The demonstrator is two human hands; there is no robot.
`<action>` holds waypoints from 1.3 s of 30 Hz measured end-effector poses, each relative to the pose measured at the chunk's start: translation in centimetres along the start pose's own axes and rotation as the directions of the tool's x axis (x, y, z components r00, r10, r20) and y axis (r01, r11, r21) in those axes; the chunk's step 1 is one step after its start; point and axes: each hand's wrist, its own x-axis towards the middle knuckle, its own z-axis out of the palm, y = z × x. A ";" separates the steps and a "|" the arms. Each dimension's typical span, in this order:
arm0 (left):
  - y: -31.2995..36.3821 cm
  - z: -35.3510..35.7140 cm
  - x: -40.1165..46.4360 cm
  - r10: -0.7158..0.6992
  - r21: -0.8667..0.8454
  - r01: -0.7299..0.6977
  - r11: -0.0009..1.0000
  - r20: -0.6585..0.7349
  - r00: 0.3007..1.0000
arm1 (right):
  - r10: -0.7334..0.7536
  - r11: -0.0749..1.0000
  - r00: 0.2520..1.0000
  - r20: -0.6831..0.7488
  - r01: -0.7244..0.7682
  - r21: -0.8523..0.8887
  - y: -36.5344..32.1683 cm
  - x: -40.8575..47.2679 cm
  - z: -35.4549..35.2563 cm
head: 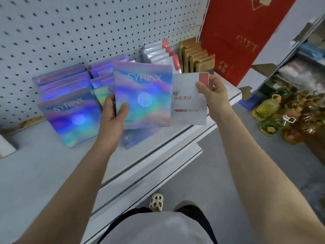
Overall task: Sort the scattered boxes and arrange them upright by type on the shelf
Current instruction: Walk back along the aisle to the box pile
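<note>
My left hand [115,111] grips a holographic SYRINX box [146,88] by its lower left edge, held upright above the shelf. My right hand [212,95] pinches a white box with a red corner [186,101] at its upper right, just right of the holographic one. More holographic boxes [70,110] lean in rows against the pegboard at the left. White and red boxes [161,53] stand in a row at the back. Beside them stand gold boxes [197,57]. A dark blue box [133,138] lies flat on the shelf [52,164] under the held box.
A tall red gift box [242,36] stands at the shelf's right end. Bottles of cooking oil [281,117] sit on the floor to the right, beside another rack. The pegboard [70,23] backs the shelf. My shoe [156,202] shows below the shelf edge.
</note>
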 end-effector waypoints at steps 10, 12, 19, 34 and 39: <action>0.3 3.9 2.4 -0.017 -0.002 0.017 1.000 -0.212 0.977 | 0.039 0.996 0.942 0.332 -0.009 -0.089 1.3 12.7 2.7; 0.1 5.3 2.0 -0.036 -0.019 0.032 0.999 -0.297 0.954 | 0.049 0.990 0.934 0.353 0.001 -0.141 1.3 14.5 3.0; -0.4 10.5 0.2 -0.068 -0.038 0.056 0.998 -0.489 0.870 | -0.025 0.884 0.912 0.410 0.211 -0.416 1.5 18.1 3.2; 0.0 11.4 -5.4 -0.160 -0.140 0.095 0.986 -0.594 0.788 | -0.320 0.813 0.525 0.788 0.579 -0.056 -3.9 10.0 7.1; -0.1 6.2 -8.8 -0.174 -0.124 0.125 0.984 -0.592 0.787 | -0.142 0.745 0.241 0.960 0.665 -0.057 -4.8 5.2 11.8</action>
